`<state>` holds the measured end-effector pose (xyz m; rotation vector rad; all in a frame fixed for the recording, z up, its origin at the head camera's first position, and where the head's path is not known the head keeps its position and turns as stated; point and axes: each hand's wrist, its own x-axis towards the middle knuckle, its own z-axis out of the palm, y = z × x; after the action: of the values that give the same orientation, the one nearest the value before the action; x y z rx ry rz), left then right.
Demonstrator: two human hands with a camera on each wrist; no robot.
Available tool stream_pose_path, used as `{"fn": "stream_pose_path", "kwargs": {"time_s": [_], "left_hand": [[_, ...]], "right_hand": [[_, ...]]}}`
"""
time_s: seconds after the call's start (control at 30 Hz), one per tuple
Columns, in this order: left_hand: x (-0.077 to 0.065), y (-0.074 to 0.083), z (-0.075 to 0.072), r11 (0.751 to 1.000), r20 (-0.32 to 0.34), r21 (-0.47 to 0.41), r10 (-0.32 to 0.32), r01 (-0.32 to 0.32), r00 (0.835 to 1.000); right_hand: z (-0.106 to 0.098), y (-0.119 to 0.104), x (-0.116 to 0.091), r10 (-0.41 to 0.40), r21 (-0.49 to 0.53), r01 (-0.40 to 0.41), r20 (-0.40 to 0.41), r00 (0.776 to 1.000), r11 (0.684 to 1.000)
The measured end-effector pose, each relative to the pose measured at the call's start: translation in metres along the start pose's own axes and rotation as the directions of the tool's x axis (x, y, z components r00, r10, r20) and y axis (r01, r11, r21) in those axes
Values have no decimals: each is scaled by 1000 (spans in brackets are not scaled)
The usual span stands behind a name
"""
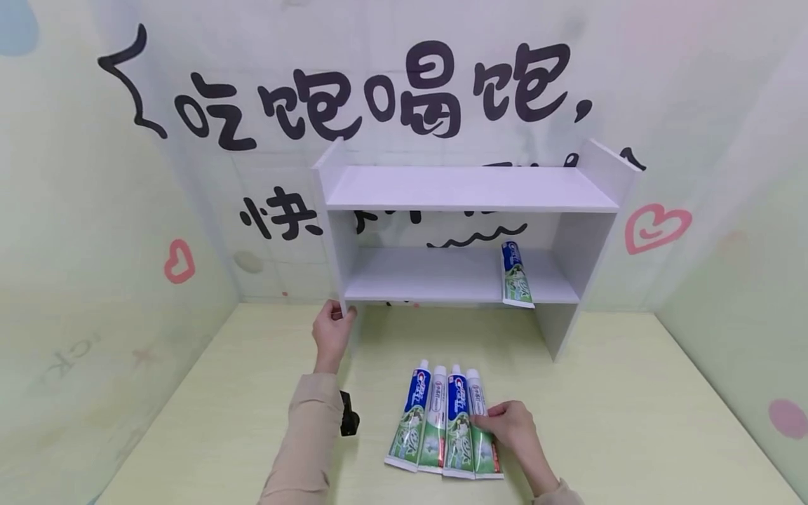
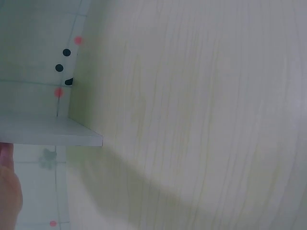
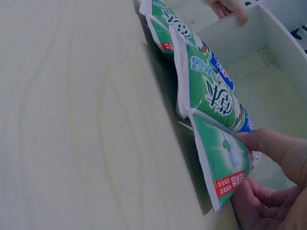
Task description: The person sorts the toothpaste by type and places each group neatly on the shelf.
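My left hand (image 1: 331,330) grips the lower left side panel of a white two-tier shelf (image 1: 334,245). In the left wrist view only a bit of that hand (image 2: 8,191) shows, beside the panel (image 2: 57,136). Several toothpaste tubes lie side by side on the table, caps toward the shelf. With thumb and fingers, my right hand (image 1: 510,424) pinches the rightmost one, a white and green toothpaste tube (image 1: 485,452); its near end shows in the right wrist view. A blue and green toothpaste tube (image 1: 459,435) lies directly left of it.
Another blue and green tube (image 1: 516,277) lies on the shelf's middle board, toward the right, its flat end reaching past the front edge. A small black object (image 1: 348,414) sits by the left forearm. Printed walls enclose the pale wood table (image 1: 618,421).
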<state>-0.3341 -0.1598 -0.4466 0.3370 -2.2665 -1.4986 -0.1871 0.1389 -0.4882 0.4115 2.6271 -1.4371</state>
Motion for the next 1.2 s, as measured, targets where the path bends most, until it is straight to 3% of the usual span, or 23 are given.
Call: {"fn": "stream_pose_path", "kwargs": {"time_s": [0.5,0.8,1.2], "left_hand": [[-1,3,4,1000,25,-5,4,-4,1000],[-2,6,1,1000,13,-3,18,-18,1000],[0,2,-2,1000,11,-16,0,0,1000]], "right_hand": [[-7,-1,-1,-2,12,2,-12,1000,1000],[-12,0,3,47,55,-47,14,999,997],[-19,-5,5,26,101,-25,-8,1000,995]]}}
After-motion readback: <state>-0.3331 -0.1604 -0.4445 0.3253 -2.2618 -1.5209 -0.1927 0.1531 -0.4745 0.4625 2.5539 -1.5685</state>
